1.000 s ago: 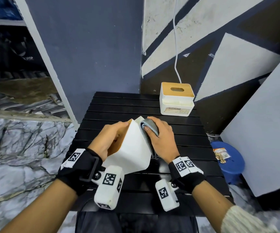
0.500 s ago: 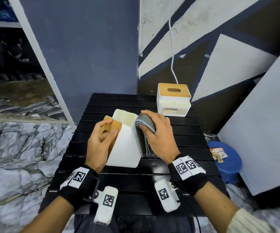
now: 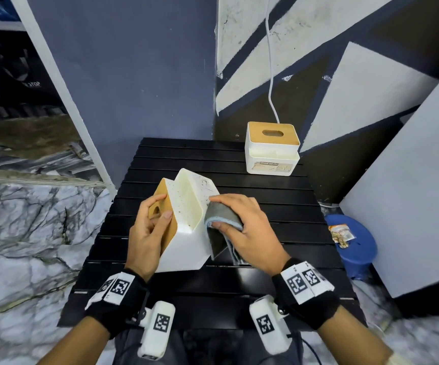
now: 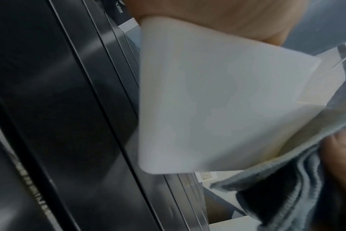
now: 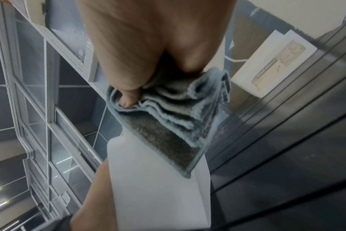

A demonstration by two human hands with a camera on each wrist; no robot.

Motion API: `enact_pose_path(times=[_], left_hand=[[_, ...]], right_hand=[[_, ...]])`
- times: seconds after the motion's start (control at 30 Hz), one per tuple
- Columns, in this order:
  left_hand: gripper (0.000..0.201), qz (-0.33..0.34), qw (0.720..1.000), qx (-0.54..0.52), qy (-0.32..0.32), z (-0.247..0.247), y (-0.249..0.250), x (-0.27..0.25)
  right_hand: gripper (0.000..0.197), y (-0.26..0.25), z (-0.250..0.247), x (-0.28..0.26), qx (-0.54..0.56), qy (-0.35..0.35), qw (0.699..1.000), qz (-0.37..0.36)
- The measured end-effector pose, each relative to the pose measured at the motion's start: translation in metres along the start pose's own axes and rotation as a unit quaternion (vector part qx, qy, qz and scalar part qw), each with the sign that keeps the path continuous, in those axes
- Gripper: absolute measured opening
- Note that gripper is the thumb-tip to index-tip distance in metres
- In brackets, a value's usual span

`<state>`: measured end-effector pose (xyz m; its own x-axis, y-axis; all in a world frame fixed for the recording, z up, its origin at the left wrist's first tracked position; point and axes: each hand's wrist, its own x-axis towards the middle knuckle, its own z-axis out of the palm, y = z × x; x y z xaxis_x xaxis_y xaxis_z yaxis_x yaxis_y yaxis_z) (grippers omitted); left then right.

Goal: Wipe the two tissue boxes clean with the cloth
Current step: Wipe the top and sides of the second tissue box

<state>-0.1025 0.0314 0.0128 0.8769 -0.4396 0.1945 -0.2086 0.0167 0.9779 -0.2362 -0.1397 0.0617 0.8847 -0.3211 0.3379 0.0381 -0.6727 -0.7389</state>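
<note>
A white tissue box (image 3: 186, 222) with a wooden lid lies tipped on its side in the middle of the black slatted table (image 3: 213, 291). My left hand (image 3: 151, 227) grips it at the wooden lid face, a finger at the slot. My right hand (image 3: 242, 233) holds a folded grey-blue cloth (image 3: 222, 219) and presses it against the box's right side wall. In the right wrist view the cloth (image 5: 168, 118) is bunched under my thumb against the white box (image 5: 158, 179). A second white tissue box (image 3: 272, 148) stands upright at the table's far right.
A white cable (image 3: 271, 75) hangs down the painted wall behind the far box. A blue stool (image 3: 353, 246) with a snack packet stands right of the table, beside a leaning white panel (image 3: 411, 193). Marble floor lies to the left.
The box has turned in my left hand and settled lower onto the table. My right hand has slid the cloth along the box's side, nearer to me.
</note>
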Motion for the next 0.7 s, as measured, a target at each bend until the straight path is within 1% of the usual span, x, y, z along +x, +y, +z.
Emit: enact_pose_path(times=[0.07,0.1,0.23,0.3,0.37,0.47,0.57,0.7], left_hand=[[0.026,-0.001,0.999,0.029,0.025,0.002,0.002,-0.001],[0.024,-0.005,0.999,0.044,0.031,0.004,0.006,-0.002],[0.024,-0.042,0.995,0.086,0.031,0.007,0.016,-0.004],[0.024,-0.057,0.995,0.077,0.034,0.008,0.018,-0.002],[0.025,-0.067,0.995,0.060,0.033,0.009,0.019,0.002],[0.027,-0.084,0.996,0.035,0.012,0.009,0.020,0.007],[0.032,-0.082,0.996,0.018,0.001,0.008,0.019,0.012],[0.033,-0.073,0.997,0.010,-0.035,0.007,0.019,0.014]], right_hand=[[0.041,-0.002,0.010,-0.007,0.001,0.014,1.000,-0.006],[0.041,-0.002,0.014,-0.010,-0.001,0.020,1.000,-0.005],[0.042,-0.002,0.027,-0.018,-0.001,0.033,0.999,0.009],[0.042,-0.002,0.033,-0.021,-0.006,0.038,0.999,0.002],[0.042,-0.003,0.039,-0.024,-0.012,0.057,0.998,0.004],[0.041,-0.007,0.044,-0.025,-0.012,0.081,0.996,0.023],[0.039,-0.013,0.043,-0.016,-0.034,0.066,0.997,0.035],[0.037,-0.014,0.035,0.012,-0.054,0.056,0.995,0.058]])
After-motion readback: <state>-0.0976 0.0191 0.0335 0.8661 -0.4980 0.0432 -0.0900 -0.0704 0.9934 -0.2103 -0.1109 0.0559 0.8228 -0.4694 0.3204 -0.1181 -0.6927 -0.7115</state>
